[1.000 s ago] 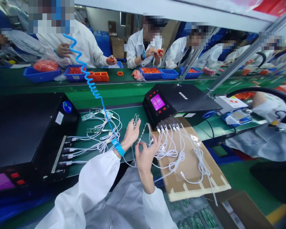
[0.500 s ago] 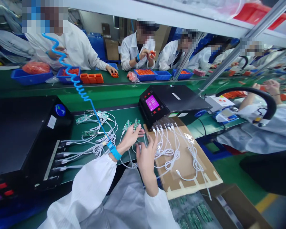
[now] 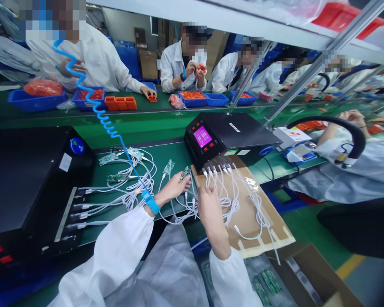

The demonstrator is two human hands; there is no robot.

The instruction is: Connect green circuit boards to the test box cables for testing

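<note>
My left hand (image 3: 174, 187), with a blue wrist strap, grips a small green circuit board (image 3: 185, 172) between thumb and fingers. Just right of it, my right hand (image 3: 209, 209) is closed with its fingertips together; what they hold, if anything, is hidden. White cables (image 3: 192, 209) lie tangled below and between both hands, and a few of their plugs show. Another circuit board (image 3: 169, 167), joined to a cable, rests on the green bench behind my left hand. Further left lie more boards (image 3: 117, 177) with cables attached.
A black box with a purple screen (image 3: 202, 136) stands ahead, cables running from it over a cardboard sheet (image 3: 256, 234). Another black device (image 3: 25, 179) is at left. A coiled blue cord (image 3: 97, 111) crosses the view. Bagged boards (image 3: 265, 281) lie low right. Co-workers sit opposite.
My right hand has moved slightly right and down, and its spread fingers have closed. My left hand has lowered a little with the circuit board, which now tilts more.
</note>
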